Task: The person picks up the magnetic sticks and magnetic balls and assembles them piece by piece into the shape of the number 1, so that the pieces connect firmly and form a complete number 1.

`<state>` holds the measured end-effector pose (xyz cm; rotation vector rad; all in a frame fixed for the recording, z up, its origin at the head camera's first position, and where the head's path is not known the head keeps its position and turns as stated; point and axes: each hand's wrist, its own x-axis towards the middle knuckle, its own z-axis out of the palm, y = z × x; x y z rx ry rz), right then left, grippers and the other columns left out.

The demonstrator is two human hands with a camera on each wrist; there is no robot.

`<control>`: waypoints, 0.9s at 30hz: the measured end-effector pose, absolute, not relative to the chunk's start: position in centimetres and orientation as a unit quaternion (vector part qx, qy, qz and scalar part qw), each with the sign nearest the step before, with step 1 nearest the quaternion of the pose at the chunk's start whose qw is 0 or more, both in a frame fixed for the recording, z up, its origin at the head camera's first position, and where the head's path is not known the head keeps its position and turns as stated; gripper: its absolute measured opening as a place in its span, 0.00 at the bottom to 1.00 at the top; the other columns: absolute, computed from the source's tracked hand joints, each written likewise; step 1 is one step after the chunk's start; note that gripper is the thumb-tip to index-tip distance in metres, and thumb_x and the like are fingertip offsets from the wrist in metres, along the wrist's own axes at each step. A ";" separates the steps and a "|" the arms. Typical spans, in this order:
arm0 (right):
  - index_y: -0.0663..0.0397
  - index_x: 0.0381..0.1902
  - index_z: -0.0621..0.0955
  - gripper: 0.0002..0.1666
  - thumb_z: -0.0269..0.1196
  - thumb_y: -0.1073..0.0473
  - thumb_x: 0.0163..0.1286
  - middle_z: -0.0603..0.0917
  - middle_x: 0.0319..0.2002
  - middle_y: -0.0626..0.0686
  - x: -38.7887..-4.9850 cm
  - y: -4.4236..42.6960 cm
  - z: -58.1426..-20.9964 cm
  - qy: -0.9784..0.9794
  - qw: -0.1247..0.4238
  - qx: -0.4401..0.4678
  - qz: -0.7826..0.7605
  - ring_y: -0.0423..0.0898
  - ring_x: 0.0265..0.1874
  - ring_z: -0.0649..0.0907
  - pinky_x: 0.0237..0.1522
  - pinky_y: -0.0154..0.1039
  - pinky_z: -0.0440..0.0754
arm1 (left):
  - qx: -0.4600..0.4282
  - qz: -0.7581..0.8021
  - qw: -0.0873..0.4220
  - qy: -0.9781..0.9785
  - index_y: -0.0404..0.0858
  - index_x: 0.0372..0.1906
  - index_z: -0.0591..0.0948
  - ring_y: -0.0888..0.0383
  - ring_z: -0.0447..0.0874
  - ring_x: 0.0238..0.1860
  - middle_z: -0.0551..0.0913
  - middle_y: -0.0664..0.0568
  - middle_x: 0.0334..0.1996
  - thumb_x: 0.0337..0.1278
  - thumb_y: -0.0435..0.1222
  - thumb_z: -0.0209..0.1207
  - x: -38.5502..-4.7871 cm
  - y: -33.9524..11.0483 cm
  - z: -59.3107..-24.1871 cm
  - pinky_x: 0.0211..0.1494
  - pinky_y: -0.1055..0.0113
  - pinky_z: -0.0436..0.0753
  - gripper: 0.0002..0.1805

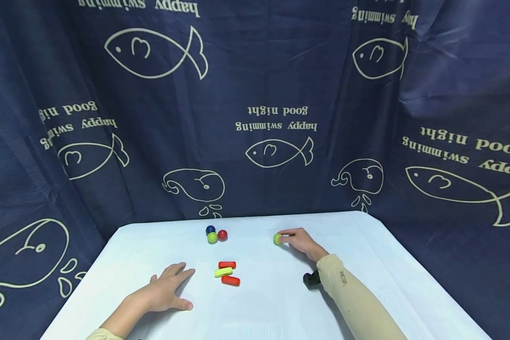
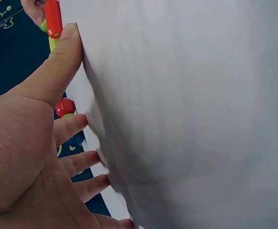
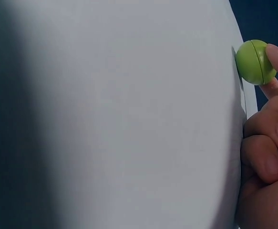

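Observation:
My right hand [image 1: 302,242] pinches a green ball [image 1: 277,239] between thumb and index finger at the table's back right of centre; in the right wrist view the ball [image 3: 254,62] touches thumb and fingertip, the other fingers curled. My left hand [image 1: 163,290] rests on the white cloth at the left with spread fingers, holding nothing. To its right lie a red block [image 1: 227,265], a yellow-green block [image 1: 223,272] and another red block [image 1: 231,281]. Behind them a blue ball [image 1: 210,229], a green ball [image 1: 212,237] and a red ball [image 1: 223,235] sit close together.
A small black object [image 1: 311,279] lies beside my right forearm, partly hidden by the sleeve. The white-covered table [image 1: 263,311] ends at the back against a dark blue curtain [image 1: 272,189] with fish drawings, which also hangs along both sides.

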<state>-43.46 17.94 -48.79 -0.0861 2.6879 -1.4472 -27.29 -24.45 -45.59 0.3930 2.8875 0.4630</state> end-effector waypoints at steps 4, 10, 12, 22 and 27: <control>0.40 0.52 0.88 0.22 0.73 0.44 0.60 0.84 0.60 0.49 -43.5 17.9 -48.7 0.880 0.044 -0.034 -0.471 0.47 0.53 0.79 0.50 0.41 0.76 | 0.129 0.157 0.097 0.974 0.42 0.72 0.71 0.29 0.55 0.74 0.61 0.34 0.74 0.34 0.65 0.72 -27.3 -24.5 -45.6 0.60 0.17 0.52 0.57; 0.41 0.52 0.88 0.21 0.73 0.46 0.60 0.84 0.59 0.49 -43.4 17.9 -48.7 0.878 0.045 -0.043 -0.475 0.46 0.48 0.76 0.47 0.39 0.74 | 0.128 0.156 0.095 0.975 0.41 0.72 0.71 0.30 0.56 0.74 0.61 0.34 0.74 0.34 0.65 0.72 -27.2 -24.4 -45.7 0.60 0.17 0.53 0.56; 0.41 0.51 0.89 0.21 0.73 0.46 0.60 0.85 0.58 0.49 -43.4 17.8 -48.7 0.878 0.041 -0.044 -0.474 0.45 0.48 0.77 0.48 0.38 0.74 | 0.129 0.156 0.095 0.975 0.41 0.72 0.71 0.30 0.56 0.74 0.62 0.33 0.74 0.34 0.65 0.72 -27.2 -24.4 -45.7 0.60 0.17 0.52 0.56; 0.41 0.51 0.89 0.21 0.73 0.46 0.60 0.85 0.59 0.49 -43.4 17.8 -49.0 0.878 0.035 -0.040 -0.476 0.50 0.63 0.78 0.64 0.50 0.73 | 0.130 0.152 0.103 0.974 0.42 0.73 0.70 0.30 0.54 0.75 0.60 0.34 0.75 0.36 0.66 0.71 -27.1 -24.4 -45.5 0.61 0.18 0.51 0.56; 0.42 0.52 0.88 0.22 0.73 0.46 0.60 0.85 0.59 0.49 -43.4 18.0 -49.0 0.878 0.037 -0.041 -0.475 0.52 0.65 0.76 0.68 0.51 0.70 | 0.129 0.148 0.107 0.975 0.42 0.73 0.70 0.30 0.54 0.75 0.60 0.34 0.75 0.37 0.66 0.71 -27.2 -24.4 -45.5 0.61 0.18 0.52 0.56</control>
